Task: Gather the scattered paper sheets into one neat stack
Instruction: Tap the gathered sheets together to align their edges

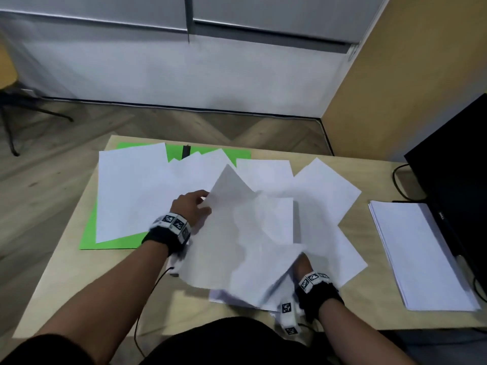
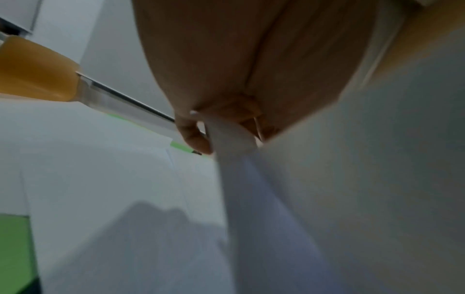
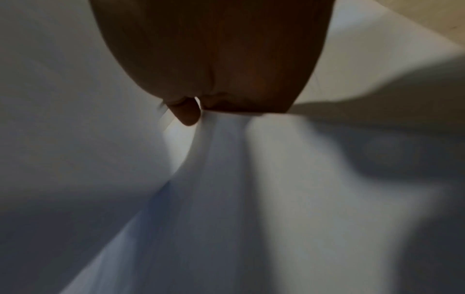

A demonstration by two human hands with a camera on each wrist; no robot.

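Several white paper sheets [image 1: 137,191] lie scattered and overlapping on a light wooden table [image 1: 68,280]. My left hand [image 1: 193,206] pinches the edge of a raised, curling sheet [image 1: 224,233] at the table's middle; in the left wrist view the thumb [image 2: 193,137] and fingers clamp that sheet [image 2: 231,139]. My right hand [image 1: 303,264] is mostly hidden under a bundle of sheets [image 1: 263,275] near the front edge. In the right wrist view its thumb [image 3: 186,115] and fingers grip several bunched sheets [image 3: 226,149].
A green sheet [image 1: 110,241] lies under the papers at the left. A neat white stack [image 1: 421,254] sits at the right, beside a black monitor [image 1: 453,164] with cables. A thin dark object [image 1: 186,152] lies at the far edge. Wooden floor surrounds the table.
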